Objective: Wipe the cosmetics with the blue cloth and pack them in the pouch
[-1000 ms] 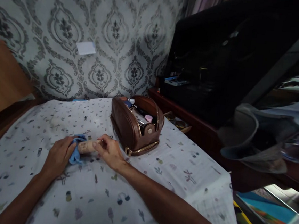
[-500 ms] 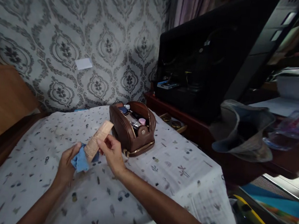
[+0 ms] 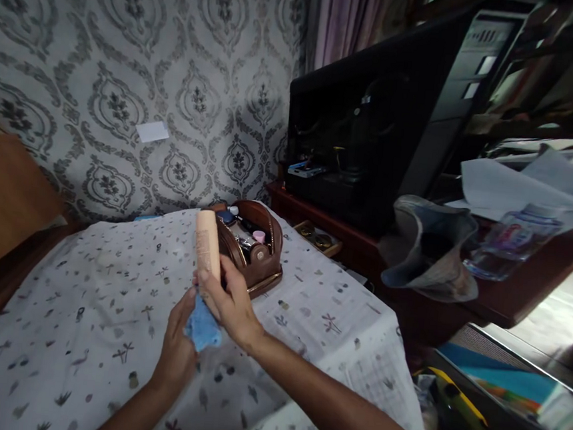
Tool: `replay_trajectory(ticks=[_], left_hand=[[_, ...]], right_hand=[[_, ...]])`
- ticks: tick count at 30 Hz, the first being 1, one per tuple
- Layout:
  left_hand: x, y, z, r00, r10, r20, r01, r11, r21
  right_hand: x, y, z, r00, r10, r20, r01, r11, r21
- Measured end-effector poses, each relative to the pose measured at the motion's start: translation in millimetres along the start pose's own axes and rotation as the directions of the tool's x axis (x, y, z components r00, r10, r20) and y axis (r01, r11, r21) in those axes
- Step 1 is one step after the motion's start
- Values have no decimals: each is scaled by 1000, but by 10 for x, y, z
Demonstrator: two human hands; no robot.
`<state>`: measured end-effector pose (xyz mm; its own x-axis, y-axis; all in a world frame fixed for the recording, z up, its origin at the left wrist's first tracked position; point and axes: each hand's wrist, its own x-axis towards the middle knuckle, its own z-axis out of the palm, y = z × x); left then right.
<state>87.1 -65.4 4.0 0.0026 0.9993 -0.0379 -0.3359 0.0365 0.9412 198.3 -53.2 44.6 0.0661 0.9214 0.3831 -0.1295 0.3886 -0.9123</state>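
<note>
A peach-coloured tube with small print on it stands nearly upright in my right hand, whose fingers wrap round its lower part. My left hand is closed on a blue cloth, which lies against the tube's lower end. Just behind the tube, a brown cosmetic bag with a gold zip sits unzipped on the patterned white sheet. Several small items show inside it, among them a pink-capped one. The tube and my right hand hide the bag's left side.
A black computer case stands on a dark red desk at the right. On that desk are a crumpled bag and a clear plastic bottle. A brown board is at the left, before the patterned wall.
The tube has turned from slanted to nearly upright. Both hands have moved to the right in view, with the blue cloth still in my left hand. The camera view has shifted slightly.
</note>
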Motion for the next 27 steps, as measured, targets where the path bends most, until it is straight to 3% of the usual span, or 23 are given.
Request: replay_trajectory(ticks=[2, 4, 10, 17, 23, 27], left_hand=[[-17, 25, 130, 1000, 25, -17, -26, 999, -41], [-21, 48, 266, 998, 31, 57, -27, 997, -66], [62, 92, 639, 971, 84, 225, -42, 982, -184], [274, 55, 884, 961, 27, 274, 35, 976, -217], [413, 43, 949, 933, -155, 325, 205, 971, -124], [457, 53, 985, 922, -166, 351, 219, 969, -117]], right_hand=[[87, -79, -74, 998, 64, -5, -62, 990, 127], [186, -143, -149, 993, 117, -7, -113, 970, 214], [504, -248, -369, 985, 153, -79, -134, 970, 203], [814, -255, -534, 964, 234, -127, -226, 971, 73], [988, -147, -596, 969, 198, -148, -220, 965, -146], [1118, -104, -627, 974, 157, -163, -195, 948, -251]])
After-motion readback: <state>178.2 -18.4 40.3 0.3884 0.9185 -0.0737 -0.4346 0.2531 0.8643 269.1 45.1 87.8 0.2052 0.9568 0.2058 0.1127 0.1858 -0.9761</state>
